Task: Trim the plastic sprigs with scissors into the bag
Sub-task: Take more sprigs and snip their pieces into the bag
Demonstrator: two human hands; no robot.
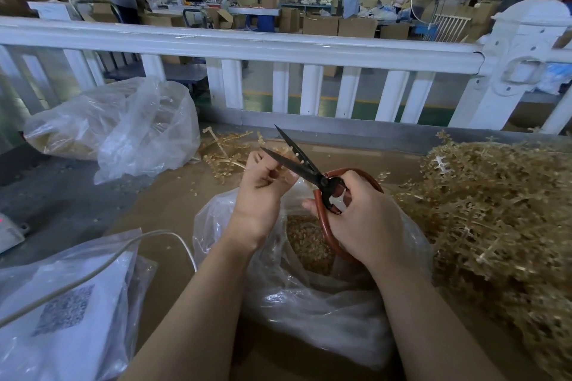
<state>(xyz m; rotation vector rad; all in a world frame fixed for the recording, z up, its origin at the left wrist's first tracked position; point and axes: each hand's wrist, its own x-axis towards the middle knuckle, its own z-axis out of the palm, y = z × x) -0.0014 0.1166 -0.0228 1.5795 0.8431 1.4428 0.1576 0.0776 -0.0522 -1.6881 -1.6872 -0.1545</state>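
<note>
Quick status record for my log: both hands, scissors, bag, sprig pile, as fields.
left hand: fingers curled, pinching a small sprig piece at the blades
right hand: grips the red handles
scissors: blades open, pointing up and left, above the bag
bag: clear plastic, open under both hands, trimmed bits inside
sprig pile: large heap, right of the bag
cut sprigs: loose, beyond the left hand

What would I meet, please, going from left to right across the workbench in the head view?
Bag with a printed sheet → left hand → scissors → right hand → heap of plastic sprigs.
</note>
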